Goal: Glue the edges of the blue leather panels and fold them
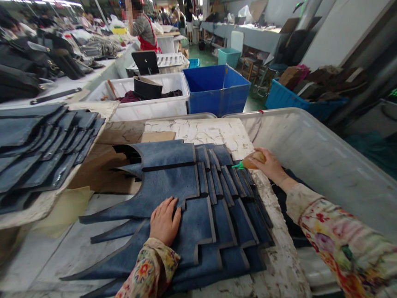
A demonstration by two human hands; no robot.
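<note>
Bare left hand (165,221) and right hand (268,162); loose left sleeve (143,274) and right sleeve (349,245) in cream cloth with red and orange flowers, the right adding purple and green and ending in a plain beige cuff (301,201).

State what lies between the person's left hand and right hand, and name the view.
In the head view, overlapping blue pieces with grey edges lie between the left hand and the right hand, which holds a green-tipped bottle.

2 floral-sleeved hands (165,222) (271,166), 1 green-tipped bottle (251,161), 2 spreads of blue panels (170,184) (6,133) and 1 deep-blue bin (220,102) show.
</note>
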